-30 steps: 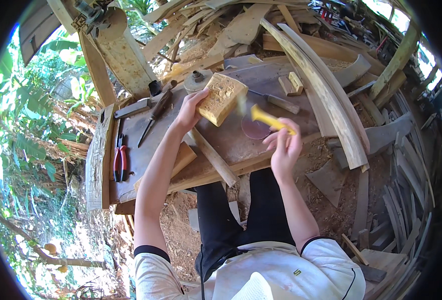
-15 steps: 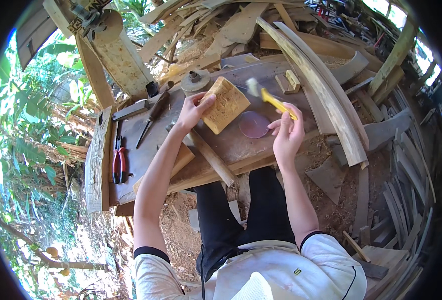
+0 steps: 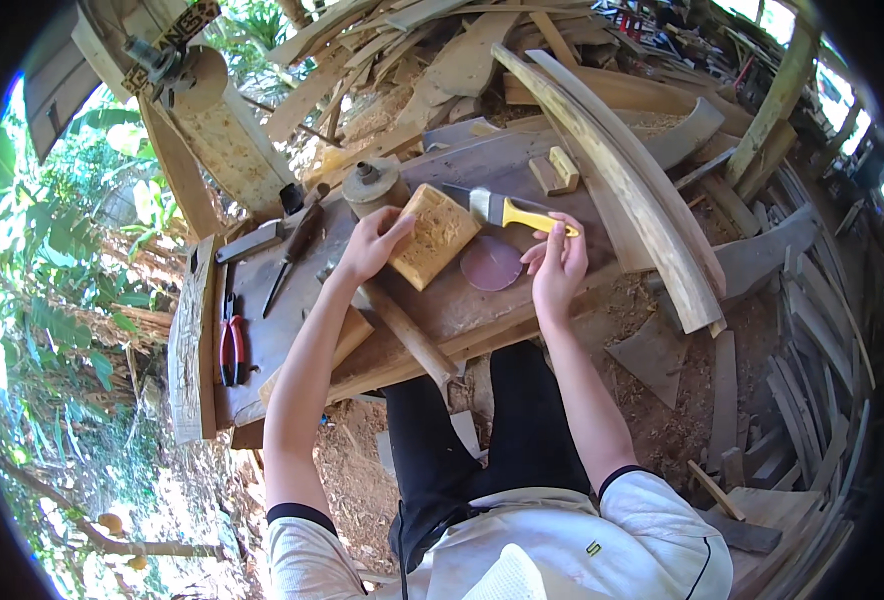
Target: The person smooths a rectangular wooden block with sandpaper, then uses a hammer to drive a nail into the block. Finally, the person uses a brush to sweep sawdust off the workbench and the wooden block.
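Observation:
My left hand [image 3: 374,243] grips a yellowish wooden block [image 3: 436,237] by its left edge, thumb over the top face, and holds it tilted above the workbench [image 3: 554,243]. In my right hand [image 3: 560,265] is a paintbrush [image 3: 528,218], pinched by its yellow handle. Its pale bristles point left and lie beside the block's right corner; whether they touch it I cannot tell. Between block and right hand, a round purple sanding disc [image 3: 491,263] lies on the bench. Below my left hand, a wooden tool handle [image 3: 407,335] sticks out over the front edge.
Red-handled pliers [image 3: 232,342] and a thin-bladed tool [image 3: 287,258] lie on the bench's left part. A round metal can [image 3: 376,188] stands behind the block. Small wooden pieces [image 3: 555,172] sit at the back right. Long curved boards [image 3: 622,185] lean along the right side.
The brush, blurred by motion before, now shows sharply, with its bristles turned lower toward the block. The block is still in my left hand. The whole view has shifted slightly.

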Demonstrator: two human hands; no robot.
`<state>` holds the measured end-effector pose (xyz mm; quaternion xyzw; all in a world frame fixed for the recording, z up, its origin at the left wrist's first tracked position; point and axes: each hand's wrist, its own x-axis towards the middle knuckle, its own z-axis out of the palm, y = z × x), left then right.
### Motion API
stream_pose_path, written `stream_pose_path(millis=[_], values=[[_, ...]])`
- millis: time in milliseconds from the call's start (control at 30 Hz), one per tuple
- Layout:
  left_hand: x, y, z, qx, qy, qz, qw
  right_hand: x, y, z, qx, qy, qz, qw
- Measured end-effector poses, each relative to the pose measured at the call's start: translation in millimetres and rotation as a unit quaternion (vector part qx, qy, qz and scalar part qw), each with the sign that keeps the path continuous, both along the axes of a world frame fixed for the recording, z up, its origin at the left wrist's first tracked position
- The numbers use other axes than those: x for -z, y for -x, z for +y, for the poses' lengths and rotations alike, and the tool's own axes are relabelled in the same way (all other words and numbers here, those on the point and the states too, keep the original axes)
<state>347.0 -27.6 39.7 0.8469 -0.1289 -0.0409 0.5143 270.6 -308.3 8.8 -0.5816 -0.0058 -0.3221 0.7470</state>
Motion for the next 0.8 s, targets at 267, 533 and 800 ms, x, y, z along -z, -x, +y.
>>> stream_pose_path(millis=[267,533,800], values=[[-16.1,18.7,-24.8,-0.051,-0.217,-0.137,0.965,5.4,-1.4,2.1,0.024,-0.013,-0.031,0.999],[-30.1,46.8,-14.9,-0.062,-0.321,-0.208,0.922,-0.4,2.8,3.1,0.009,0.006,-0.009,1.000],[-47.8,179.2,60.8,-0.151,-0.341,-0.161,0.914,7.8,3.5,-1.0,0.012,0.002,-0.016,1.000]])
